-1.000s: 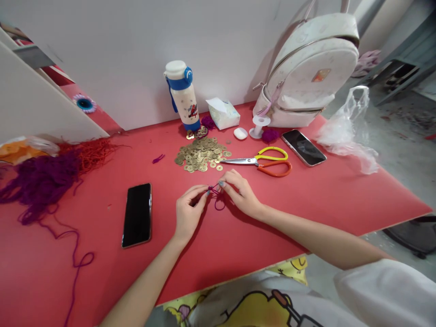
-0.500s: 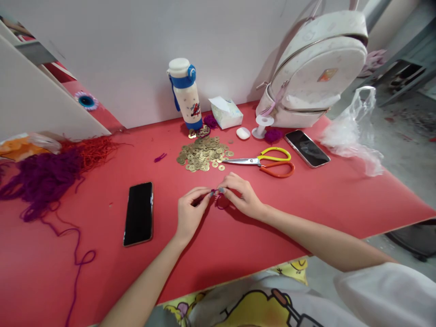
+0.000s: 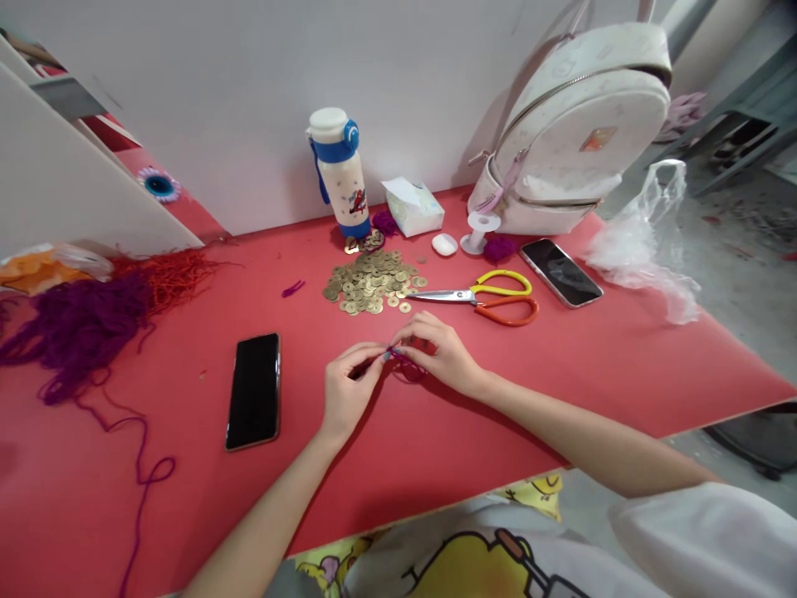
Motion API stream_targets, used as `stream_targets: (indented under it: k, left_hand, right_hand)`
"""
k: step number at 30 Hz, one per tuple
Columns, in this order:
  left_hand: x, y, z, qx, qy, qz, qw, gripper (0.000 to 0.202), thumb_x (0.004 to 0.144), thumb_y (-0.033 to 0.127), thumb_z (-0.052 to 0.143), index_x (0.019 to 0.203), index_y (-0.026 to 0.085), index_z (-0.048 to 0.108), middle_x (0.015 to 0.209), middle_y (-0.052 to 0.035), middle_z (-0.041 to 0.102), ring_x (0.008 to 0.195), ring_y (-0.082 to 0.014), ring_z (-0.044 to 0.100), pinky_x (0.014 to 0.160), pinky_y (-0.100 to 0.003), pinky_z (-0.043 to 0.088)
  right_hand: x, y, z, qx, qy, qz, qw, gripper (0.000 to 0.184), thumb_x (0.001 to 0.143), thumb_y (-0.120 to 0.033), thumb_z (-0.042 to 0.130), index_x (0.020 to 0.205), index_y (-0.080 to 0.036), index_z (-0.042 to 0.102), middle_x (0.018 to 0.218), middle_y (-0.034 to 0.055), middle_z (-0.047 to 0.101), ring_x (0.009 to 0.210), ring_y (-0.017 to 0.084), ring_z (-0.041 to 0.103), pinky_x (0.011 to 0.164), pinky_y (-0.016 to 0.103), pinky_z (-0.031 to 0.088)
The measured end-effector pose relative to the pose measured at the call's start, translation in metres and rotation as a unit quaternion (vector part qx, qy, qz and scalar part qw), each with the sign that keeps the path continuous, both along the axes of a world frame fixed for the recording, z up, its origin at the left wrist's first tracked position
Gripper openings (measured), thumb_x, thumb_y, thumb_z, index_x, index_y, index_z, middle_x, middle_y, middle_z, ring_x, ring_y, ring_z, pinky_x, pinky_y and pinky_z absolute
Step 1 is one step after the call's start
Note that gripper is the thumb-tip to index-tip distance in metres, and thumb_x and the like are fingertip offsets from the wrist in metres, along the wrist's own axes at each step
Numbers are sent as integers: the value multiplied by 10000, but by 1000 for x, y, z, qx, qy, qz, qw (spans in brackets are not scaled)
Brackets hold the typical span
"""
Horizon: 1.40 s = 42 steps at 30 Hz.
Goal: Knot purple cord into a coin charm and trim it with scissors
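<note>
My left hand [image 3: 346, 389] and my right hand [image 3: 439, 354] meet over the middle of the red table [image 3: 560, 365]. Both pinch a short piece of purple yarn [image 3: 408, 368] between fingertips, and its loop lies on the table under my right fingers. A heap of brass coins with holes [image 3: 369, 282] lies just beyond my hands. Scissors with yellow and orange handles [image 3: 486, 296] rest to the right of the coins.
A black phone [image 3: 252, 389] lies left of my hands, a second phone [image 3: 561, 272] at right. Purple yarn [image 3: 68, 328] and orange yarn [image 3: 171, 276] pile at left. A water bottle [image 3: 339, 172], tissue pack [image 3: 413, 207], empty spool [image 3: 477, 230], white backpack [image 3: 573, 124] and plastic bag [image 3: 641, 241] stand behind.
My fingertips have drawn closer together on the yarn, and its loop has shrunk and shifted under my right hand. The view has shifted slightly.
</note>
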State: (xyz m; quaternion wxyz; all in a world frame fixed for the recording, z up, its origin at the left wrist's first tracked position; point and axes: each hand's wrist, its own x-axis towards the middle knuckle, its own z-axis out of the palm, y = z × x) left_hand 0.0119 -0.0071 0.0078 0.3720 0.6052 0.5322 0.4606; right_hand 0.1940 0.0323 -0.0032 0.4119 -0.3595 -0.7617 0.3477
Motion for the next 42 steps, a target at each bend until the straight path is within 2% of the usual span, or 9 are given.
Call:
stream_targets:
  k: [11,25,29,42]
  left_hand:
    - [1,-2,2,33,28,14,999,136,835,170,627,834,180,763,886,-66,759,811,-176,710,722,-260,572]
    - [0,-1,0,38,44,39,998,111,830,218,648,815,184,752,870,-62,756,784,-176,706,690,-256,567]
    - [-1,-1,0,29,27,27,999,113,829,211,645,813,180,752,868,-67,756,791,-178,709,690,-254,573]
    - [-1,-1,3,21,20,-5,1000,120,829,202,644,787,199,756,850,-59,758,790,-187,709,738,-286,586]
  right_hand:
    - [-1,-2,-2,-11,12,-26,1000,71,912,-222,644,850,-200,671,791,25,619,800,180,535,766,321,444]
    - [-1,-4,-1,-1,19,-4,1000,103,929,-271,632,889,-212,707,791,32,631,790,178,559,770,336,470]
    - [0,-3,-1,14,38,-7,999,82,908,-259,658,874,-219,721,838,39,618,829,181,576,776,336,486]
    - [1,-1,-2,-10,40,-3,999,123,884,-339,690,857,-221,710,827,38,607,816,187,582,759,341,498]
